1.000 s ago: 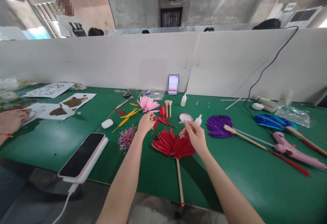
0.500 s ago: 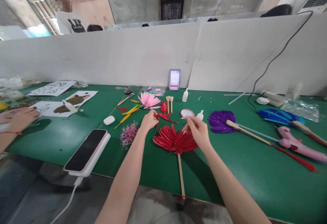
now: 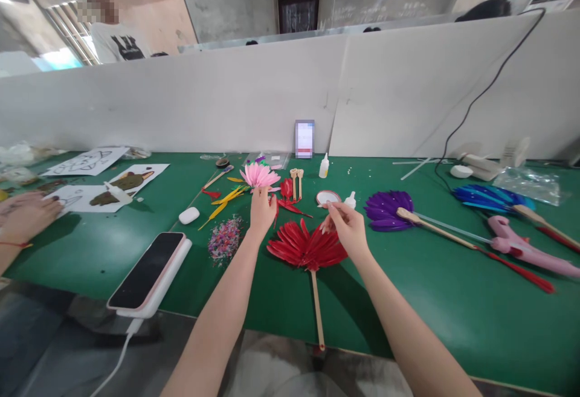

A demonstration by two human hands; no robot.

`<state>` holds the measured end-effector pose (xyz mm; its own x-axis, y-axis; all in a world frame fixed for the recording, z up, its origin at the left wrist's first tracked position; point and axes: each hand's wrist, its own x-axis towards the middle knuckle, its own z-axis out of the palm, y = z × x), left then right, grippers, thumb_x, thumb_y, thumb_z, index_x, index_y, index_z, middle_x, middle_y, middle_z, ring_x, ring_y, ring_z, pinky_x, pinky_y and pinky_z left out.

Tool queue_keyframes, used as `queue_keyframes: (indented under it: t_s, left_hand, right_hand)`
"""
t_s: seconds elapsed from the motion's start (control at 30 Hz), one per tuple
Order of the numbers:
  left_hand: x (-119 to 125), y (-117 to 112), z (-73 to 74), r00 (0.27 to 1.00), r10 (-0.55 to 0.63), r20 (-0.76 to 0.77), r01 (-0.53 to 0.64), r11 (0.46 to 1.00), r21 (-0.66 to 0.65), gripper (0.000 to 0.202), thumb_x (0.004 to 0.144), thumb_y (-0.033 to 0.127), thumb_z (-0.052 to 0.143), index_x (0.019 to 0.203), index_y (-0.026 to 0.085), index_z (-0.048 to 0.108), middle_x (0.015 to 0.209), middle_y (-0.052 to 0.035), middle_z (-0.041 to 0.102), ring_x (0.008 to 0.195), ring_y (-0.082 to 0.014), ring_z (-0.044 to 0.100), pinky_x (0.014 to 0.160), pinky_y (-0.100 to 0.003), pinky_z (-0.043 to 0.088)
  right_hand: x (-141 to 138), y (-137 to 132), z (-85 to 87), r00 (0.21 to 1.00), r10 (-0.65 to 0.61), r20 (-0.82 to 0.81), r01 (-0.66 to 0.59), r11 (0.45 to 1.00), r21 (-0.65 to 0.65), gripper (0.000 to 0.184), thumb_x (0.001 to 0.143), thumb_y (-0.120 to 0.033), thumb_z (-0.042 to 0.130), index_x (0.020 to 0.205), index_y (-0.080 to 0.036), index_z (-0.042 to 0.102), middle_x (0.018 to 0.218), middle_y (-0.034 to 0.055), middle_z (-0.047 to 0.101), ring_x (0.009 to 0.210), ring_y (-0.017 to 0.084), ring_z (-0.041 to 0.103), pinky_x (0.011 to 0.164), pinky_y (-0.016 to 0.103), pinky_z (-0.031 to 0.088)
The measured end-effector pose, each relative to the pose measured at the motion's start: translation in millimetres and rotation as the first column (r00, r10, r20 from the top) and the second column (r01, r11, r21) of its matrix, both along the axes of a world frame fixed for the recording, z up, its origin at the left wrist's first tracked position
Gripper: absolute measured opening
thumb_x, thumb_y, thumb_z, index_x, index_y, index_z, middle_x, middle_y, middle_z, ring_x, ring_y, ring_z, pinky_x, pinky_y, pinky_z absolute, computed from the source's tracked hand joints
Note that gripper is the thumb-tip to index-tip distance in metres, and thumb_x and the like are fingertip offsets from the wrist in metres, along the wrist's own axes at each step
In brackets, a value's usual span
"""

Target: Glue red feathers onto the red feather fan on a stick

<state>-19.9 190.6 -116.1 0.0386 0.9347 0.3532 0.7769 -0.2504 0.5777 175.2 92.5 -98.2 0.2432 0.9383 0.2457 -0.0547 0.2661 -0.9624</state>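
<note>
Currently we observe two bare hands reaching over the green table (image 3: pixel 430 306). Left hand (image 3: pixel 263 211): the fingertips sit at the near edge of the pink feathers (image 3: pixel 259 174), which fan out just beyond them. The fingers are partly hidden, so we cannot tell whether they pinch a feather or only touch. Right hand (image 3: pixel 350 231): thumb and forefinger come close together at the near edge of the white dish (image 3: pixel 328 196); we cannot tell whether they meet or pinch something small. A glue bottle (image 3: pixel 350 200) stands just beyond this hand.

We record the red feather fan (image 3: pixel 306 252) between the forearms, handle toward the wearer; the right hand overlaps its upper right feathers in view, contact unclear. Loose red feathers (image 3: pixel 293 206) lie just right of the left hand. We log the bead pile (image 3: pixel 225 241) left of the left forearm and the purple fan (image 3: pixel 388 211) right of the right hand.
</note>
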Motion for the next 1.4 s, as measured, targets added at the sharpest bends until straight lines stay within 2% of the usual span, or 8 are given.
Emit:
queue_keyframes:
  t_s: [0.27, 0.43, 0.63, 0.8, 0.97, 1.07, 1.2, 1.4]
  left_hand:
    - [30, 34, 4.3, 0.971, -0.168, -0.169, 0.149, 0.981, -0.121, 0.043, 0.071, 0.016, 0.068, 0.109, 0.016, 0.048, 0.096, -0.0092, 0.061, 0.095, -0.0243, 0.059, 0.086, -0.035, 0.044]
    - [45, 37, 0.3, 0.969, -0.121, -0.217, 0.092, 0.986, -0.138, 0.043, 0.07, 0.0, 0.058, 0.11, 0.012, 0.048, 0.1, -0.0173, 0.059, 0.099, -0.0315, 0.058, 0.084, -0.041, 0.043]
    - [35, 39, -1.3, 0.997, -0.036, -0.073, 0.03, 0.996, -0.086, 0.044, 0.074, 0.003, 0.051, 0.117, 0.012, 0.043, 0.09, -0.0114, 0.063, 0.089, -0.026, 0.063, 0.078, -0.036, 0.048]
    - [19, 36, 30.0, 0.994, -0.003, 0.107, 0.0, 0.999, 0.032, 0.034, 0.085, 0.018, 0.047, 0.118, 0.015, 0.043, 0.091, -0.0076, 0.065, 0.086, -0.0193, 0.064, 0.081, -0.032, 0.048]
    - [24, -4, 61.5, 0.96, -0.137, 0.243, 0.126, 0.99, 0.058, 0.021, 0.087, 0.033, 0.047, 0.098, 0.019, 0.056, 0.081, -0.0031, 0.068, 0.074, -0.0157, 0.066, 0.071, -0.026, 0.051]
    - [37, -38, 60.7, 0.788, -0.365, 0.495, 0.499, 0.85, -0.167, 0.024, 0.079, 0.042, 0.057, 0.088, 0.019, 0.056, 0.066, -0.0006, 0.066, 0.054, -0.0146, 0.063, 0.056, -0.024, 0.049]
    - [46, -69, 52.9, 0.682, -0.494, 0.539, 0.704, 0.642, -0.302, 0.027, 0.08, 0.044, 0.055, 0.072, 0.019, 0.053, 0.059, 0.0012, 0.06, 0.048, -0.0122, 0.057, 0.048, -0.022, 0.042]
    - [38, -73, 48.6, 0.688, -0.565, 0.455, 0.719, 0.612, -0.329, 0.038, 0.074, 0.05, 0.061, 0.062, 0.016, 0.05, 0.053, 0.0038, 0.049, 0.048, -0.0085, 0.045, 0.047, -0.02, 0.031]
  right_hand:
    - [5, 5, -7.5, 0.998, -0.054, 0.013, 0.053, 0.999, 0.011, 0.028, 0.081, -0.048, 0.056, 0.082, -0.021, 0.063, 0.041, -0.0045, 0.052, 0.037, 0.014, 0.054, 0.038, 0.026, 0.042]
    - [4, 5, -4.2, 0.998, -0.059, 0.012, 0.059, 0.998, 0.03, 0.028, 0.083, -0.046, 0.053, 0.085, -0.02, 0.062, 0.042, -0.0038, 0.054, 0.036, 0.015, 0.054, 0.039, 0.027, 0.042]
    - [2, 3, -3.6, 0.996, -0.09, 0.019, 0.089, 0.996, 0.032, 0.029, 0.083, -0.047, 0.053, 0.083, -0.019, 0.062, 0.043, -0.004, 0.053, 0.036, 0.015, 0.053, 0.039, 0.027, 0.043]
    - [2, 2, -4.3, 0.991, -0.134, -0.016, 0.134, 0.991, 0.027, 0.028, 0.083, -0.047, 0.054, 0.086, -0.02, 0.061, 0.042, -0.0049, 0.052, 0.035, 0.014, 0.052, 0.04, 0.027, 0.043]
    - [-2, -1, 0.9, 0.999, -0.041, -0.037, 0.042, 0.999, 0.029, 0.031, 0.081, -0.051, 0.055, 0.083, -0.02, 0.061, 0.041, -0.0049, 0.051, 0.034, 0.013, 0.049, 0.038, 0.026, 0.041]
    - [-7, -2, 1.9, 0.994, 0.09, -0.055, -0.09, 0.996, 0.003, 0.035, 0.077, -0.055, 0.058, 0.081, -0.02, 0.058, 0.044, -0.0044, 0.054, 0.036, 0.013, 0.05, 0.039, 0.025, 0.041]
    - [-9, -1, -0.4, 0.99, 0.129, -0.059, -0.131, 0.991, -0.039, 0.037, 0.076, -0.055, 0.059, 0.067, -0.019, 0.054, 0.043, -0.0054, 0.05, 0.036, 0.01, 0.046, 0.038, 0.023, 0.038]
    - [-10, -3, -1.9, 0.981, 0.186, -0.046, -0.19, 0.976, -0.103, 0.044, 0.072, -0.058, 0.062, 0.055, -0.019, 0.05, 0.037, -0.0041, 0.048, 0.032, 0.011, 0.044, 0.033, 0.023, 0.034]
